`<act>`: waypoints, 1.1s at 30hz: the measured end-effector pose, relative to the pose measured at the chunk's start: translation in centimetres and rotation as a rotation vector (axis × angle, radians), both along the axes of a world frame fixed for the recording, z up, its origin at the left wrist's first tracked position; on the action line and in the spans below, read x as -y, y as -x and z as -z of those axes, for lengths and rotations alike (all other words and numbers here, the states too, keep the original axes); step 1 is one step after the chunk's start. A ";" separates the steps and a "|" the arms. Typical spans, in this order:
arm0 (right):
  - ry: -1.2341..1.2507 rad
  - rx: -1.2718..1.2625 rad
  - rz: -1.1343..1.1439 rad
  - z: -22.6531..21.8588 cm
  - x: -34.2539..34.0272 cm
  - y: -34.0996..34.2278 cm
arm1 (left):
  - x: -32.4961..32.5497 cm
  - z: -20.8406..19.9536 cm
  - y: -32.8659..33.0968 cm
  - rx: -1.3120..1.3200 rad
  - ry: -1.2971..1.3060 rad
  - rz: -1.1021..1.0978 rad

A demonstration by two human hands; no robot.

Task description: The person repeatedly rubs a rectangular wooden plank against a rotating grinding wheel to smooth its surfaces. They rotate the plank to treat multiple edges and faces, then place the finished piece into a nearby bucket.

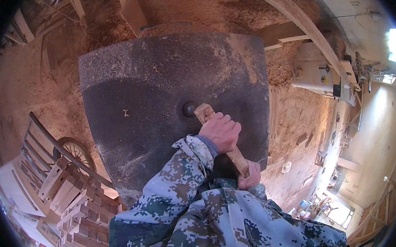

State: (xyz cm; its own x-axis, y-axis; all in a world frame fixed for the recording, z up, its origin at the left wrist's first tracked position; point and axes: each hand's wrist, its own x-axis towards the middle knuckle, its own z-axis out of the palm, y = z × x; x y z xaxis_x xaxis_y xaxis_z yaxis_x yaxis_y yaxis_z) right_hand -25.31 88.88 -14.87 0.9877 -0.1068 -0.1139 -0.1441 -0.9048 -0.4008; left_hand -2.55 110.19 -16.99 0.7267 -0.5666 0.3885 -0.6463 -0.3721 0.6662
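Note:
A short, pale wooden piece lies slantwise over the dark metal tabletop, from my body up to the middle. My left hand is closed over its upper part, knuckles up. Closer to my body, my right hand is wrapped round its lower end, partly covered by the sleeve and jacket. The far end of the wood is beside a round, dark spindle rising from the tabletop's centre; whether they touch I cannot tell. Both sleeves are camouflage-patterned.
Wood chips and dust lie on the tabletop and in heaps behind it. At left are a stack of timber, a slatted rail frame and a spoked wheel. A pale machine stands at right under a long beam.

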 end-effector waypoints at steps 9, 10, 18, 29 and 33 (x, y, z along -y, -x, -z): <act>0.016 0.008 -0.061 0.2 0.2 -0.1 | -1.2 -0.3 0.5 0.006 -0.001 -0.031; 0.016 0.011 -0.074 0.1 0.2 -0.2 | -1.4 -0.4 0.6 0.007 -0.007 -0.034; -0.071 -0.033 -0.096 -0.7 0.0 -0.3 | -2.8 -1.3 1.6 -0.040 -0.078 -0.007; -0.029 -0.173 -0.061 -3.1 2.9 -0.2 | -0.2 -0.4 1.4 0.052 0.008 -0.006; -0.011 -0.027 0.052 -0.3 1.2 0.1 | 0.5 0.3 0.7 0.011 -0.024 0.014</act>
State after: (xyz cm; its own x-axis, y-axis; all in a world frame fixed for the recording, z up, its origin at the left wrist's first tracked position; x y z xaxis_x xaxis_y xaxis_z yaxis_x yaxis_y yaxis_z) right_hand -25.46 87.72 -14.53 0.9774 -0.1569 -0.1418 -0.2019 -0.8914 -0.4057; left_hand -3.26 109.70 -17.30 0.7143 -0.5858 0.3829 -0.6589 -0.3786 0.6500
